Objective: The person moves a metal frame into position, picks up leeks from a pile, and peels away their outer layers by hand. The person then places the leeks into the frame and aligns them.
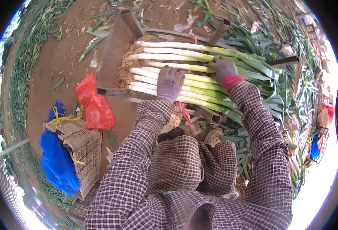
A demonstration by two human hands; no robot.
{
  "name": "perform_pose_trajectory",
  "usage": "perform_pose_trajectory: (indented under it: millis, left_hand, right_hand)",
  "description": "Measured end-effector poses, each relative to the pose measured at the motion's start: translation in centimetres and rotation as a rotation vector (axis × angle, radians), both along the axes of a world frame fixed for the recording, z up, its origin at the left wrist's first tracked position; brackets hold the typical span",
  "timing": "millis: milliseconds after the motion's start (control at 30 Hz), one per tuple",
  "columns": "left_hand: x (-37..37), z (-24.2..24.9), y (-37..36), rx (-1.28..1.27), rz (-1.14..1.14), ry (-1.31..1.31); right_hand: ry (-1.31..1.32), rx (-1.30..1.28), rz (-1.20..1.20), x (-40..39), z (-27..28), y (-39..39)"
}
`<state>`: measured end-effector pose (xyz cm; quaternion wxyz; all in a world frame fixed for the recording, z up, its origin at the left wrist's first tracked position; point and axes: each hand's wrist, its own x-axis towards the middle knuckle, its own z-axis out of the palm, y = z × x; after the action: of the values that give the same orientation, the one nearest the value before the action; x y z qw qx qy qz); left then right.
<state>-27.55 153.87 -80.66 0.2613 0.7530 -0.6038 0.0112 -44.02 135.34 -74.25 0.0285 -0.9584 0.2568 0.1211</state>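
Note:
Long green onions lie side by side across a metal frame, white shafts and roots to the left, green leaves to the right. My left hand, in a grey-purple glove, rests over the white shafts of the nearer stalks, its fingers curled around them. Farther right my right hand, gloved too with a red cuff, closes on the stalks where white turns green. The fingertips of both hands are partly hidden among the stalks. A pink tie hangs at the frame's near side.
Left of me stands a plastic crate with blue netting and yellow cord on it. A red plastic bag lies beside it. Metal posts rise from the frame's corners. Loose green leaves cover the ground at right.

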Motion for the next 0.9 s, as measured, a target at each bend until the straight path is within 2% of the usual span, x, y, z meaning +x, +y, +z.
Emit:
perform_pose_trajectory:
  millis: [67,167,200,300,433,467,533,567,633,733,833,867,900]
  left_hand:
    - [0.0,-0.4,-0.1,-0.041,0.01,0.035]
    - [-0.2,0.2,0.1,0.053,0.027,0.065]
    - [-0.4,0.0,0.1,0.081,0.05,0.023]
    - [-0.3,-0.6,-0.3,-0.055,0.067,-0.049]
    - [-0.1,0.2,-0.7,0.069,0.076,-0.06]
    - [0.5,0.6,-0.7,0.252,0.027,0.063]
    - [3.9,0.4,-2.0,0.73,-0.027,-0.022]
    - [5.4,3.6,-2.9,1.072,0.028,0.061]
    - [9.6,0.7,-2.0,0.815,-0.032,0.116]
    - [11.1,0.4,-2.1,0.821,-0.099,0.128]
    - [10.7,1.1,-2.1,0.791,-0.111,0.021]
    - [10.7,0.4,-1.7,0.606,-0.131,-0.102]
    - [11.0,0.4,-2.1,0.647,-0.132,-0.076]
  right_hand:
    - [-0.256,-0.011,-0.093,-1.4,0.2,0.6]
    - [-0.364,0.056,-0.107,-3.1,0.8,1.7]
    - [-0.329,0.007,-0.134,-3.1,0.8,2.1]
    - [-0.385,0.022,-0.145,-2.1,-0.6,1.1]
    - [-0.301,0.096,-0.18,-0.4,-1.7,1.0]
    - [-0.31,0.128,-0.178,-0.6,-1.7,1.0]
    - [-0.298,0.199,-0.169,-1.0,-1.8,1.3]
    - [-0.269,0.199,-0.186,-1.3,-1.8,1.5]
    - [-0.231,0.187,-0.21,-0.7,-1.8,1.0]
    - [-0.17,0.201,-0.246,-0.4,-1.4,0.6]
    - [-0.17,0.215,-0.254,-0.2,-1.2,-0.1]
    - [-0.176,0.198,-0.247,-0.2,-1.1,-0.2]
    - [-0.179,0.185,-0.236,0.0,-1.1,0.0]
